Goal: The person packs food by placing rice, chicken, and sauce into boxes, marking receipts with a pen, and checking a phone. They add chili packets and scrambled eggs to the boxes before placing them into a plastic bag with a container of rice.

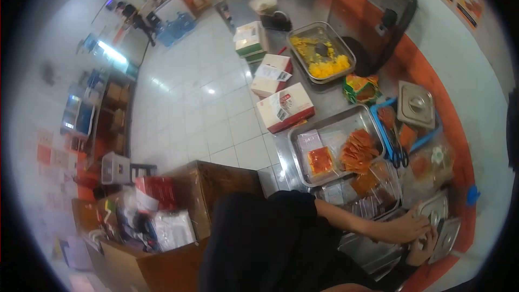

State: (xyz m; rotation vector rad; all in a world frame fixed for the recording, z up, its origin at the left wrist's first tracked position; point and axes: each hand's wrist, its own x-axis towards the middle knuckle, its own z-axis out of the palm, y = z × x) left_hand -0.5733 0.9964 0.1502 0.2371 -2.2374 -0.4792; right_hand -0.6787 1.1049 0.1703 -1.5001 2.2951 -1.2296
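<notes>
My left hand (406, 228) reaches across the steel work surface at the lower right, its fingers bent and meeting those of my right hand (423, 246). My right hand is curled just below it, with a dark sleeve behind. Whatever lies between the fingers is too small and covered to make out. Right beside the fingers is a steel lid (436, 205), and a second steel lid (446, 239) lies next to it. Under my left forearm are steel pans (367, 250). Nearby, a steel tray (401, 193) holds clear-wrapped packs and orange pieces.
A larger tray (296, 154) holds orange-red slices. Beside it, a blue tray (377, 109) carries food, black-handled scissors (399, 157) and a lid (416, 104). Farther off stand a pan (354, 60) of yellow food and cardboard boxes (285, 107). A wooden cabinet (227, 184) is at left; another person (135, 19) stands far back.
</notes>
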